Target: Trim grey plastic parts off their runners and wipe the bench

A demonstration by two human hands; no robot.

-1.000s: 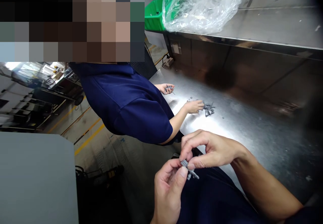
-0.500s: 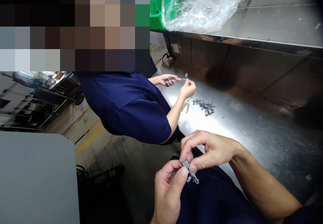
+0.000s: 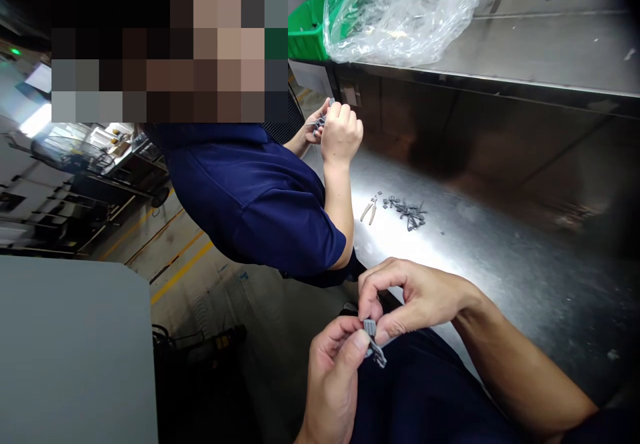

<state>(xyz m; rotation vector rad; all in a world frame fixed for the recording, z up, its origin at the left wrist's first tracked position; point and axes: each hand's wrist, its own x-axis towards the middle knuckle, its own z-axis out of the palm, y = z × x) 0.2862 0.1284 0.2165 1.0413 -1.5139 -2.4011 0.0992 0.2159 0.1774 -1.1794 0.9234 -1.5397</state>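
My left hand pinches a small grey plastic part between thumb and index finger, above my dark clothing. A ribbed square end of the part sticks up past the fingertips. My right hand reaches in from the right, its thumb and fingers closed about that ribbed end. A narrower, branching end hangs below my left thumb. Where the pieces join is hidden by my fingers.
A co-worker in a dark blue shirt stands at left, both hands around similar grey pieces. Cutting pliers and a heap of grey parts lie on the metal table. Above, a shelf carries a green bin and clear plastic bag.
The ribbed end in my fingers has turned slightly, while my hands stay nearly in place. The co-worker's right hand has moved up and left to the other hand, uncovering the pliers.
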